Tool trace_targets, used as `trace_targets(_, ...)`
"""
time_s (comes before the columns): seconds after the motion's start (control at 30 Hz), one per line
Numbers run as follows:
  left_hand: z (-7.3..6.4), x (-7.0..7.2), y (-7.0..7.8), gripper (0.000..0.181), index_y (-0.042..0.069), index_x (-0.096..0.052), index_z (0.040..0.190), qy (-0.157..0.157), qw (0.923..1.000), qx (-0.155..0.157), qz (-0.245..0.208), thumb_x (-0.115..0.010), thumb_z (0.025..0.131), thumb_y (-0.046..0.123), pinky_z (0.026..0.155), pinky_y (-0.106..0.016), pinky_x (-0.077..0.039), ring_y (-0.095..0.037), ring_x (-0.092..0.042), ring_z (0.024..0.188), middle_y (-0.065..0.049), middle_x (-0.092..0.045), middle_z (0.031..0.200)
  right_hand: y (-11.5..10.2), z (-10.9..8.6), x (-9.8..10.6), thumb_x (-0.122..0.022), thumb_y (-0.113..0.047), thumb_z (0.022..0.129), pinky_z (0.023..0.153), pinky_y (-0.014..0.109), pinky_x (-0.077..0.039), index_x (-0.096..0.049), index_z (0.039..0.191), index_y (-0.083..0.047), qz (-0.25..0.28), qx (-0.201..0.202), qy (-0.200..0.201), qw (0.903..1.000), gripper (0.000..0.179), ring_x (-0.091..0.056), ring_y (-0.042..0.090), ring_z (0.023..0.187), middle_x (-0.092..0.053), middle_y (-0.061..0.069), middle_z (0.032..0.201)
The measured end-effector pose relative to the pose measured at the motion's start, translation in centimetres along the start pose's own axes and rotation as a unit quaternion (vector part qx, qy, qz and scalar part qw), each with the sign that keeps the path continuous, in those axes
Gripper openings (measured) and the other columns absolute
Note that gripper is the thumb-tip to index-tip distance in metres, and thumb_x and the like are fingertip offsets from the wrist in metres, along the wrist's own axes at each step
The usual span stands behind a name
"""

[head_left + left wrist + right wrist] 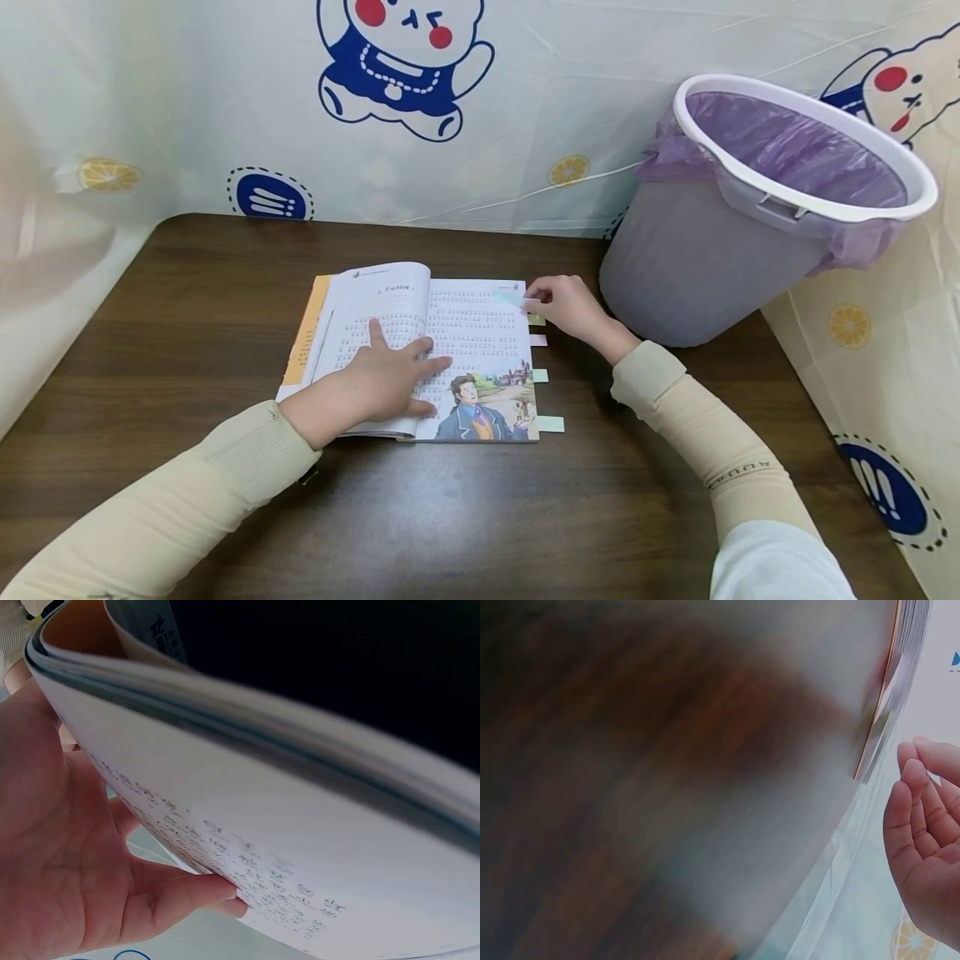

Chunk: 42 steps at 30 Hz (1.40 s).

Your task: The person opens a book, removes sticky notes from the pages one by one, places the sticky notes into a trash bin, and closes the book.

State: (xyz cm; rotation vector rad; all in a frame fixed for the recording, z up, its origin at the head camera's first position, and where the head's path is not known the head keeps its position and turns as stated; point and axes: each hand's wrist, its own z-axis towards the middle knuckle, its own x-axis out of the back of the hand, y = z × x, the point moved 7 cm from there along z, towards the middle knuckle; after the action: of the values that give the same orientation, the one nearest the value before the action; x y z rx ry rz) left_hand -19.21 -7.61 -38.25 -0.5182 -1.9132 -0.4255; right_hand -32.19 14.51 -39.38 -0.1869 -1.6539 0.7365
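An open book (480,333) with printed text and a drawing of a person in a blue coat lies on the brown table. My left hand (382,379) rests spread across its inner margin, fingers out straight. In the left wrist view, that hand (67,840) lies along the curved pages (225,787). At the page's upper right corner, my right hand (566,307) pinches the outer end of a pale blue sticky tab (507,297) that lies over the top lines. The right wrist view has this hand (930,840) with thumb and forefinger together beside the book's edge (896,690).
Several colored tabs, among them a pink one (537,340) and a green one (551,424), stick out from the book's right side. A grey trash bin (690,250) with a purple liner stands at the back right. Patterned white sheeting (225,100) surrounds the table (525,517).
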Motion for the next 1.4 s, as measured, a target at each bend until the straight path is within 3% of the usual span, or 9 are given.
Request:
trace_targets(0.57,-0.1,0.0,0.1,0.073,0.022,-0.045,0.157,-0.006,1.0000,0.004,-0.005,-0.067,0.095,0.054,0.093,-0.072,-0.046,-0.074,-0.027,0.131,-0.018,-0.036,0.161,0.3,-0.7,0.7,-0.075,-0.016,0.096,0.069,0.034,-0.051,-0.078,0.105,-0.006,0.011,-0.006,0.003,0.9999,0.014,-0.055,0.026,0.081,-0.068,0.009,0.091)
trace_targets(0.8,-0.2,0.0,0.1,0.074,0.023,-0.044,0.158,-0.005,1.0000,0.004,0.004,-0.066,0.096,0.055,0.078,-0.059,-0.059,-0.078,-0.026,0.127,-0.018,-0.036,0.161,0.0,-0.7,1.0,-0.074,-0.015,0.096,0.064,0.034,-0.046,-0.078,0.103,-0.005,0.012,0.016,0.010,0.9998,0.013,-0.053,0.024,0.076,-0.067,0.008,0.087)
trace_targets(1.4,-0.3,0.3,0.2,0.073,0.021,-0.045,0.157,0.004,1.0000,-0.003,0.006,-0.066,0.096,0.054,0.080,-0.061,-0.057,-0.077,-0.028,0.127,-0.018,-0.037,0.160,-2.0,-2.1,5.9,-0.071,-0.019,0.099,0.066,0.036,-0.050,-0.079,0.102,-0.006,0.002,0.035,0.038,0.9987,0.015,-0.064,0.023,0.076,-0.074,0.009,0.087)
